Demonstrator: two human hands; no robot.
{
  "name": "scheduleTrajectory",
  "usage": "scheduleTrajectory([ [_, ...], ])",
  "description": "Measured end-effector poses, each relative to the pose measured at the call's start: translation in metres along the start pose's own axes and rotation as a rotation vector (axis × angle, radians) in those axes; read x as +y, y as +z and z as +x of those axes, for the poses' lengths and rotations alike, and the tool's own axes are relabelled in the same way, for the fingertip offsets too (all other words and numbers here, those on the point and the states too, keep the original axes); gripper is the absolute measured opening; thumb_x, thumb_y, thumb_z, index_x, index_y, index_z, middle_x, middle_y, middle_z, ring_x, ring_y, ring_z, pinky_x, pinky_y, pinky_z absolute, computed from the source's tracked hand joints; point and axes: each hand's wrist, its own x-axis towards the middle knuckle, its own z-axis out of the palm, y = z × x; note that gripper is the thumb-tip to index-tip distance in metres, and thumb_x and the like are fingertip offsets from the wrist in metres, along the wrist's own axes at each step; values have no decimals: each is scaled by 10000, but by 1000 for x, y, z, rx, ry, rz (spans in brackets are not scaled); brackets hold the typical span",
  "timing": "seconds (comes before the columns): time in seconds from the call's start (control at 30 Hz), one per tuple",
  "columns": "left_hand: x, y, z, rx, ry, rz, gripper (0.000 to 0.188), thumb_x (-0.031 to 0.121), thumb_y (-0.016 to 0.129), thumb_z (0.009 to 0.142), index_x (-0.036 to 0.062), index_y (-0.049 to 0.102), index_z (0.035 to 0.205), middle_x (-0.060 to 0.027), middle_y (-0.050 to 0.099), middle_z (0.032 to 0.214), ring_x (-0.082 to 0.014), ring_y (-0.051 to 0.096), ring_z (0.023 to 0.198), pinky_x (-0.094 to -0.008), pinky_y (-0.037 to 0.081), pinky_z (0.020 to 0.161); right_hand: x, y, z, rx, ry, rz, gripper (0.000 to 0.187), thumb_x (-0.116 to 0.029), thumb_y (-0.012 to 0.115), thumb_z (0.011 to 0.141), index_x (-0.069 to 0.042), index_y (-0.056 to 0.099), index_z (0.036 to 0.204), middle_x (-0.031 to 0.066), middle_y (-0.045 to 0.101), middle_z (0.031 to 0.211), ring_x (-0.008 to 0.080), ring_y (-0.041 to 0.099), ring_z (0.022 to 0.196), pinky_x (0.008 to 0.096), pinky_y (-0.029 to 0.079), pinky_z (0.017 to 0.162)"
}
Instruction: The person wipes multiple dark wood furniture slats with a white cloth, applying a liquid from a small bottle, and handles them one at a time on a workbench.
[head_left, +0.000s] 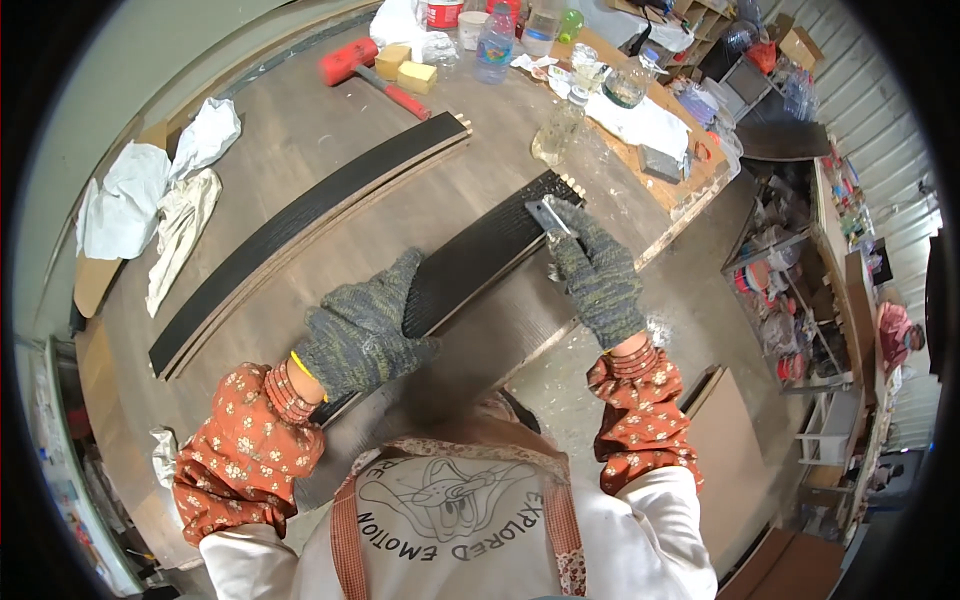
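A black, slightly curved wooden slat lies slantwise across the table in front of me, light wooden dowels sticking out of its far end. My left hand, in a grey-green knit glove, straddles the slat, with fingers at the far edge and thumb at the near one. At the dowelled end, my right hand, gloved alike, is closed on a small flat scraper with a greyish blade, which touches or hovers just over the black surface. A second, longer black slat with dowels rests farther left.
Behind the slats lie a red mallet and yellow sponge blocks. Bottles and a clear jar stand at the back. White cloths lie at left. A grey block sits on the right-hand board; cluttered shelves stand beyond.
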Motion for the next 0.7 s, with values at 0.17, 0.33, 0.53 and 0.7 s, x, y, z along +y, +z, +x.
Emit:
scheduleTrajectory([
  [0.17,-9,8,-2,83,115,-17,867,402,714,728,-2,336,1396,-249,614,1093,-376,628,947,-439,497,839,-11,10,5,110,-251,-492,380,-344,481,948,-171,556,1278,141,652,1018,305,636,848,389,510,722],
  [0.33,-7,6,-2,-40,28,-49,900,425,711,738,9,294,1419,-246,556,1211,-372,587,1050,-451,456,921,-26,8,-2,29,-157,-804,378,-312,528,933,-174,551,1284,166,605,779,346,612,694,425,495,626],
  [0.53,-14,10,-5,-46,57,-60,899,424,687,773,17,245,1441,-245,510,1276,-381,545,1117,-457,430,959,-23,-5,37,-54,-84,-914,347,-310,501,934,-101,604,1191,183,612,704,330,620,649,432,486,590],
  [0.7,-17,20,-2,-59,54,-104,899,412,678,785,9,223,1447,-254,512,1266,-391,552,1093,-469,434,949,-41,-2,34,-49,-104,-849,355,-301,506,930,-32,632,1124,211,603,672,352,616,645,436,487,611],
])
